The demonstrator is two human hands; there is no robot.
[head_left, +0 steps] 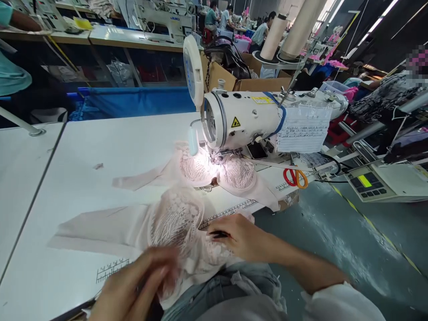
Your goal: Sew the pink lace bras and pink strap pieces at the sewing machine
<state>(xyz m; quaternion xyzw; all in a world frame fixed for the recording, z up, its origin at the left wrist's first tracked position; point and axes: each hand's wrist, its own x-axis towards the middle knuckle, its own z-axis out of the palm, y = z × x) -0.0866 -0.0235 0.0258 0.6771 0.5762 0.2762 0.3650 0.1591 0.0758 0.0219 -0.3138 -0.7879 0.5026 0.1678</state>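
Note:
A pale pink lace bra (170, 223) lies on the white table (110, 142) in front of me, its wing stretched out to the left. My left hand (140, 285) is blurred by motion at the garment's near edge, fingers curled against the fabric. My right hand (239, 236) rests on the bra's right cup with fingers pinched on a thin dark tool I cannot name. A second pink lace bra (234, 174) sits under the needle of the white sewing machine (247, 118), lit by its lamp.
Orange-handled scissors (296, 177) lie right of the machine, beside a control panel (368, 183). A paper note (302, 129) is taped to the machine. Cardboard boxes, thread cones (277, 35) and other workers sit behind. A printed ruler runs along the table's edge.

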